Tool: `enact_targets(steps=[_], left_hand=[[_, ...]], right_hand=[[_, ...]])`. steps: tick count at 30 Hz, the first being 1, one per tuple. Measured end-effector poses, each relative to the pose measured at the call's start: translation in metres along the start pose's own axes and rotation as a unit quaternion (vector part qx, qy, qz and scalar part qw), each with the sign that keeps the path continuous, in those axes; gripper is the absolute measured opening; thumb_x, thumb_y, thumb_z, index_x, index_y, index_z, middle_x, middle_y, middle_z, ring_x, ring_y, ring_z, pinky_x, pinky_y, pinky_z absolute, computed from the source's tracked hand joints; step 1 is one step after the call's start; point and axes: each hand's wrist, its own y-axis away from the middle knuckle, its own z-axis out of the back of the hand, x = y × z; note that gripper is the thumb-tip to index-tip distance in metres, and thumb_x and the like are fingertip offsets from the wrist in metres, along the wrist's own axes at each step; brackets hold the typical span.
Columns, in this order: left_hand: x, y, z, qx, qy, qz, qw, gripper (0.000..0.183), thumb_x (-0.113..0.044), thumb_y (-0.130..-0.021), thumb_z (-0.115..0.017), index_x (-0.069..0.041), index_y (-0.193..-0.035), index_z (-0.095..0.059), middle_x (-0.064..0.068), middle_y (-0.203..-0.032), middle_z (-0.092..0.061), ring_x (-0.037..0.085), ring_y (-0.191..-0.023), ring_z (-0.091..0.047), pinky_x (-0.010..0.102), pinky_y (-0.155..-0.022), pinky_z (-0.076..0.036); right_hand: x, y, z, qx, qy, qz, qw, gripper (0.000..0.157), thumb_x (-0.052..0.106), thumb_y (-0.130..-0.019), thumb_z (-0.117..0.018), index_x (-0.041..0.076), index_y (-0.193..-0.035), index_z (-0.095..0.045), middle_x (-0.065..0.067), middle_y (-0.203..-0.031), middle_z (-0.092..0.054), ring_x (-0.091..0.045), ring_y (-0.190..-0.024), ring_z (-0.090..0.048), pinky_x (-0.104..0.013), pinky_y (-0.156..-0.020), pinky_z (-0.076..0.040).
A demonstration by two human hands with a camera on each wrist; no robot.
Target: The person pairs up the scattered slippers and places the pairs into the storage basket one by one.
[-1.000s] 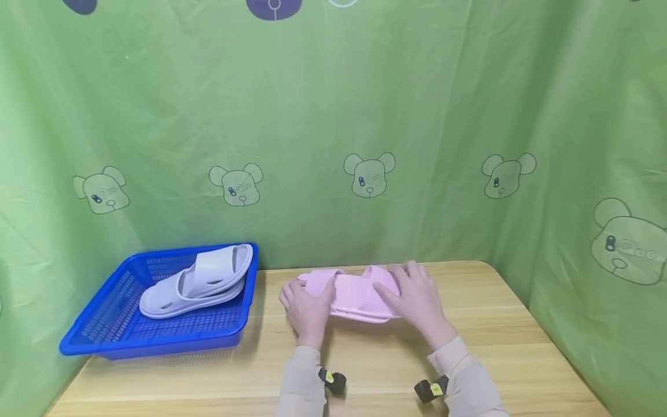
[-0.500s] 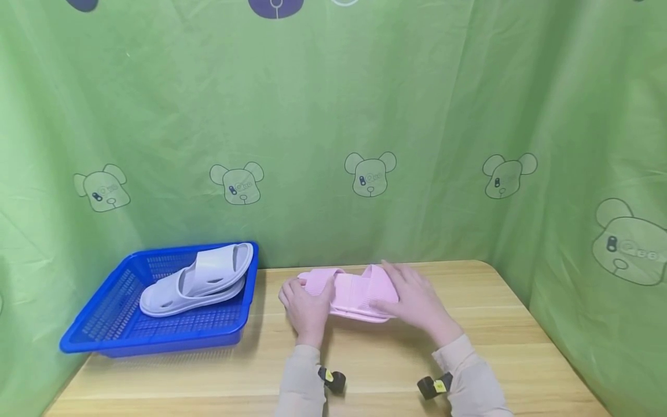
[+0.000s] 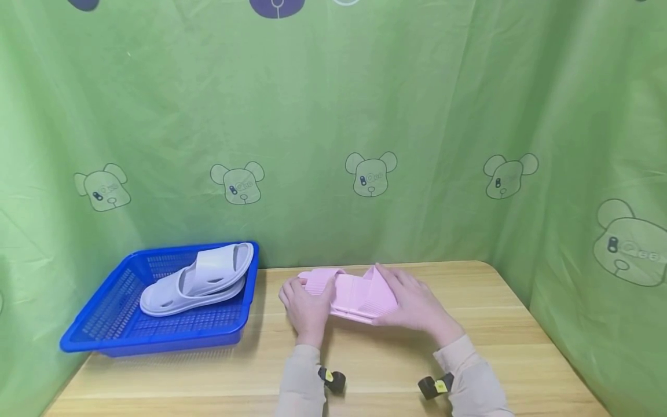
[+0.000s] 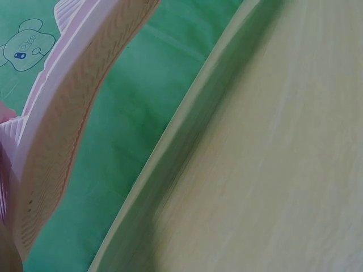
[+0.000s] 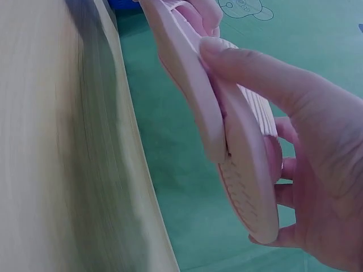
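A pair of pink slippers (image 3: 350, 292), one nested into the other, is held level above the table between both hands. The left hand (image 3: 306, 311) grips their left end, thumb over a ribbed strap. The right hand (image 3: 421, 305) grips the right end, fingers behind and thumb along the near edge. In the right wrist view one slipper (image 5: 245, 136) overlaps the other slipper (image 5: 190, 76), their soles offset, with right-hand fingertips under the lower tip. The left wrist view shows a patterned sole (image 4: 68, 107) clear of the table, the left hand mostly out of frame.
A blue basket (image 3: 156, 346) stands on the left of the wooden table (image 3: 380, 370), holding two pale grey-lilac slippers (image 3: 208, 281) stacked askew. Green curtain (image 3: 302, 116) with bear prints hangs behind and on both sides. Black wrist cameras (image 3: 333, 381) are strapped at the cuffs.
The right hand has shifted its hold: its fingers slid left along the far side and its thumb dropped to the near edge, tilting the right-hand slipper slightly. The left hand has stayed put.
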Motion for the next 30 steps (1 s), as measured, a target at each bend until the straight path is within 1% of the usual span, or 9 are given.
enact_targets(steps=[5,14,19,25,30], left_hand=[[-0.0001,0.0006,0.0009,0.000,0.003,-0.009,1.0000,0.070,-0.065,-0.065,-0.077,-0.007,-0.099,-0.057,0.009,-0.108,-0.052,0.026,-0.109,-0.045,0.038,-0.086,-0.046],[0.0010,0.0000,-0.0010,0.008,0.006,-0.024,0.9997,0.069,-0.064,-0.067,-0.077,-0.007,-0.100,-0.054,0.009,-0.108,-0.052,0.027,-0.106,-0.047,0.039,-0.090,-0.044],[0.0012,0.0010,-0.0015,0.017,0.014,-0.024,0.9995,0.070,-0.063,-0.067,-0.077,-0.007,-0.101,-0.053,0.009,-0.111,-0.050,0.027,-0.106,-0.046,0.039,-0.092,-0.044],[-0.0010,0.0010,0.0001,0.039,0.015,-0.019,0.9989,0.072,-0.063,-0.068,-0.075,-0.006,-0.104,-0.051,0.011,-0.115,-0.049,0.028,-0.108,-0.046,0.040,-0.093,-0.045],[-0.0047,0.0009,0.0020,0.060,-0.004,-0.022,0.9979,0.073,-0.066,-0.069,-0.073,-0.006,-0.105,-0.051,0.012,-0.118,-0.049,0.029,-0.109,-0.047,0.042,-0.094,-0.045]], right_hand=[[-0.0012,0.0007,-0.0007,-0.011,0.007,0.017,1.000,0.121,0.063,-0.057,-0.083,0.017,-0.154,-0.028,-0.014,-0.143,-0.048,-0.035,-0.127,-0.049,-0.064,-0.099,-0.040],[0.0025,0.0015,0.0016,-0.012,0.010,0.013,1.000,0.119,0.063,-0.058,-0.083,0.021,-0.154,-0.027,-0.011,-0.143,-0.048,-0.033,-0.129,-0.048,-0.065,-0.102,-0.037],[0.0028,0.0011,-0.0001,-0.015,0.016,0.016,1.000,0.119,0.064,-0.058,-0.082,0.023,-0.154,-0.027,-0.011,-0.143,-0.048,-0.033,-0.129,-0.047,-0.066,-0.103,-0.036],[0.0021,0.0000,-0.0019,-0.019,0.021,0.022,0.999,0.118,0.065,-0.058,-0.081,0.023,-0.154,-0.027,-0.011,-0.143,-0.047,-0.034,-0.129,-0.047,-0.066,-0.103,-0.036],[0.0016,-0.0004,-0.0022,-0.022,0.026,0.024,0.999,0.118,0.067,-0.059,-0.079,0.023,-0.154,-0.026,-0.011,-0.143,-0.047,-0.033,-0.129,-0.047,-0.065,-0.102,-0.037]])
